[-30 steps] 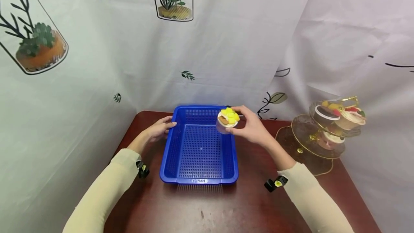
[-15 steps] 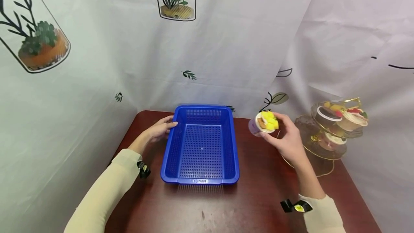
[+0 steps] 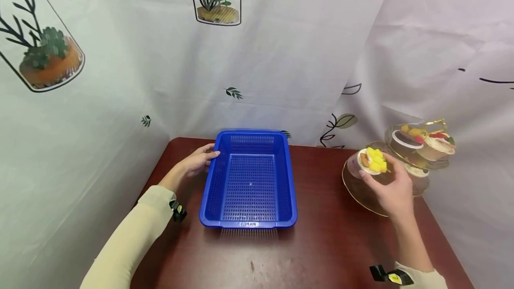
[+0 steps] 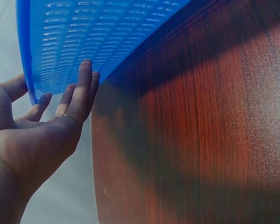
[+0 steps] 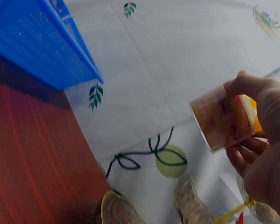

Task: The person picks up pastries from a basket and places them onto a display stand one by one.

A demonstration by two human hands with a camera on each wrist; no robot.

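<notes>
My left hand (image 3: pixel 196 160) grips the left rim of a blue plastic basket (image 3: pixel 248 225). In the left wrist view its thumb and index finger are at the rim, while the other fingers lie along the perforated outer wall. On the right, my right hand (image 3: pixel 395 189) holds a dessert cup (image 3: pixel 355 167) topped with yellow fruit cubes, thumb on one side and fingers on the other. The cup is tilted and overlaps the lower tiers of a clear, gold-edged tiered stand (image 3: pixel 363 197). The right wrist view shows the cup's side (image 5: pixel 219 120) and base, above the stand's plates (image 5: pixel 191 203).
On the stand's top tier sit a dark cup dessert (image 3: pixel 407 139) and a cream-topped one (image 3: pixel 435 147). Another dessert (image 3: pixel 416 171) is partly hidden below them. The reddish-brown table (image 3: pixel 317 240) backs onto a white printed cloth (image 3: pixel 281 66).
My right hand has carried the dessert cup rightward from the basket's right rim to the stand. My left hand and the basket have stayed in place.
</notes>
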